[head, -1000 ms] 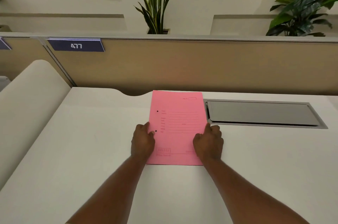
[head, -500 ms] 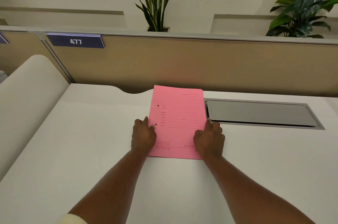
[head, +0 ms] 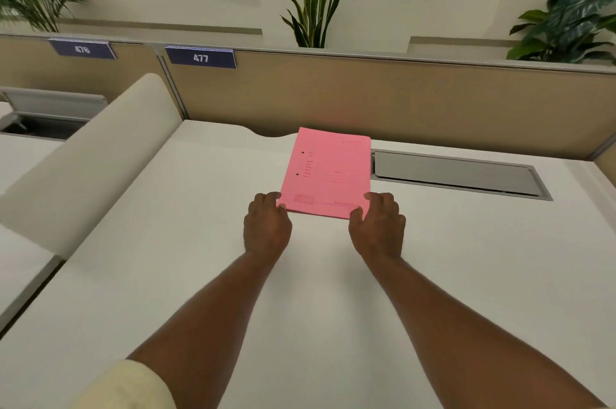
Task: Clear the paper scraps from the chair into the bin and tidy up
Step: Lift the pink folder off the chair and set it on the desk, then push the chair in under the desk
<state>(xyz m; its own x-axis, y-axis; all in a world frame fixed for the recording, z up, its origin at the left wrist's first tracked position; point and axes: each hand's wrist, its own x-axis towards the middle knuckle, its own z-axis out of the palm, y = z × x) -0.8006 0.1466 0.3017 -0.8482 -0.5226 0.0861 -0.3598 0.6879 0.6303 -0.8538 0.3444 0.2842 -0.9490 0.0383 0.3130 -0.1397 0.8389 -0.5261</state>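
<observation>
On the white desk [head: 166,275] a pink folder [head: 328,171] lies, long axis toward twelve o'clock, its near corners pinched by the left hand [head: 266,228] and right hand [head: 378,228], equally near.

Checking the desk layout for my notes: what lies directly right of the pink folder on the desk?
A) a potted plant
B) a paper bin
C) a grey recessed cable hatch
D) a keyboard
C: the grey recessed cable hatch sits in the desk beside the pink folder's right edge.
</observation>
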